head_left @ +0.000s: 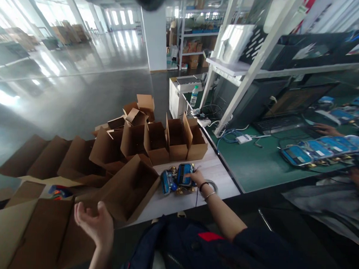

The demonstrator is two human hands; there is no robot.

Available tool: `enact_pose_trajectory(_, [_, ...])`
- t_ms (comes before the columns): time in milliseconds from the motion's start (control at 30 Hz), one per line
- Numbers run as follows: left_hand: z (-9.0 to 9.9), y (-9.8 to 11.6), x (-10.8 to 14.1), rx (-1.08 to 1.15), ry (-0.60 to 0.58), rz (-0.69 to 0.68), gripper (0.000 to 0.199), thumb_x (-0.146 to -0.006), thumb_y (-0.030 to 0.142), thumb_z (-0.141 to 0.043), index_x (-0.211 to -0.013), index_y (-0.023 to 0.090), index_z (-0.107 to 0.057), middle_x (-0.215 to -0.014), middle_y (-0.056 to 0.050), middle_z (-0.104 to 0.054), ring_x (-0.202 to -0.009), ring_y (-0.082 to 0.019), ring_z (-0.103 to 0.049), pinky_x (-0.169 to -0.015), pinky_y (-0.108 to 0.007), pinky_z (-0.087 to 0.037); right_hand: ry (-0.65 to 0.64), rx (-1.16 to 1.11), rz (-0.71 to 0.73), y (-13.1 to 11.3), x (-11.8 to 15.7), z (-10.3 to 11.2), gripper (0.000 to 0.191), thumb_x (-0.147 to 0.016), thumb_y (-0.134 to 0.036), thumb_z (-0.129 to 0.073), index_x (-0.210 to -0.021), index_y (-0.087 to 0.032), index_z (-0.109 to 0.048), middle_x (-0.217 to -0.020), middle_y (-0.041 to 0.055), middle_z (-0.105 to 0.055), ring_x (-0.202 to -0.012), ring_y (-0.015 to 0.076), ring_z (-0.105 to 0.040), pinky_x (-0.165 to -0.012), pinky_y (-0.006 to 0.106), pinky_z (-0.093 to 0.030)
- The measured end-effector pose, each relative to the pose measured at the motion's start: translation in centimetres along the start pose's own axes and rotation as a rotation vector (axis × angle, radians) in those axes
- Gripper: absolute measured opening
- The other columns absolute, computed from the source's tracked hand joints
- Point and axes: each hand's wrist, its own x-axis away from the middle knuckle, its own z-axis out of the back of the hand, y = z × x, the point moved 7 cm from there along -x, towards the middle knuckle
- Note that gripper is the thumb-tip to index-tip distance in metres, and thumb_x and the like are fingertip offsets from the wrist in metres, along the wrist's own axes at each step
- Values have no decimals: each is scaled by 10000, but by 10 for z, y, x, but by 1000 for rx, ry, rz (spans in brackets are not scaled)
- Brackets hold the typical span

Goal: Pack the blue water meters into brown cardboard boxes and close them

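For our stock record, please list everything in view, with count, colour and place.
Cardboard boxes: over ten, brown, centre and left.
Table: one, whitish, centre.
Devices with brass parts: two, blue, on the table.
Coiled cable: one, grey, beside them.
Workbench: one, green, right.
Device row: at least four, blue, workbench.
Keyboard: one, dark, workbench.
Computer screen: one, dark, behind keyboard.
Cable bundle: one, blue, workbench.
Cabinet: one, white, beyond the table.
Bottle: one, clear, green cap, near the cabinet.
Column: one, white, background.
Shelving rack: one, white, background.
Background cartons: count unclear, brown, upper left.
Co-worker's hands: two, blurred, right edge.
Left hand: one, bare, by a box.
Right hand: one, bare, touching a device.
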Motion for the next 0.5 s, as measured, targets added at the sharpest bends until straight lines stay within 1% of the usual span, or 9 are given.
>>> enact_pose_trajectory(33, [3,16,3,0,33,-117,678,-692,376,-628,-1276,108,-411,-1404,-195,-349,-1315,-288,-331,-1036,-442,-357,2,-40,-9,3,2,2,250,-585,-196,-687,-806,-104,-614,-777,110,-692,-738,242,-659,-639,303,-521])
enact_pose_trajectory(67, [2,28,8,8,9,-200,598,-704,376,-618,-1221,116,-468,-1369,-183,-400,-1307,-285,-341,-1047,-443,-343,14,-77,-15,5,7,6,254,-587,-197,-681,-812,-108,-608,-788,107,-692,-738,239,-660,-637,304,-524])
enact_pose_trajectory(100, [-6,37,15,30,-85,-226,498,-719,386,-604,-1142,134,-531,-1295,-165,-482,-1266,-280,-395,-1048,-439,-342,38,-104,-18,6,14,13,278,-588,-206,-681,-838,-113,-599,-816,105,-692,-755,238,-659,-645,308,-528])
enact_pose_trajectory(133, [-20,40,23,67,-240,-184,414,-726,405,-598,-1053,153,-580,-1193,-146,-562,-1193,-275,-472,-1036,-432,-356,67,-141,-9,4,23,21,320,-589,-223,-686,-876,-122,-587,-853,101,-690,-779,237,-656,-659,313,-532])
enact_pose_trajectory(233, [-81,44,76,230,-848,211,434,-663,500,-650,-940,167,-627,-1000,-117,-656,-980,-265,-603,-925,-415,-449,101,-357,71,-16,63,44,439,-567,-289,-729,-947,-158,-551,-903,75,-678,-804,229,-643,-683,327,-539])
enact_pose_trajectory(300, [-115,58,124,361,-1176,506,594,-596,540,-706,-1038,155,-609,-1081,-133,-646,-980,-275,-612,-853,-405,-486,71,-538,150,-40,95,54,458,-551,-334,-755,-924,-169,-546,-860,53,-667,-765,221,-632,-670,334,-539])
enact_pose_trajectory(333, [-126,71,142,439,-1282,594,664,-575,550,-726,-1086,148,-591,-1129,-143,-631,-1000,-281,-608,-841,-401,-490,51,-604,188,-53,111,58,459,-552,-352,-761,-915,-171,-546,-837,42,-660,-745,215,-624,-663,335,-536])
enact_pose_trajectory(400, [-139,100,162,583,-1383,655,724,-561,557,-748,-1123,135,-574,-1144,-150,-631,-1013,-284,-607,-852,-394,-486,0,-656,279,-78,139,61,453,-587,-388,-755,-929,-179,-545,-819,26,-647,-725,198,-610,-656,325,-527])
enact_pose_trajectory(500, [-138,130,157,704,-1352,691,727,-553,571,-752,-1096,117,-587,-1024,-135,-683,-945,-288,-636,-859,-403,-487,-205,-625,536,-108,170,63,502,-641,-452,-727,-1030,-194,-542,-903,45,-645,-812,210,-612,-717,334,-521])
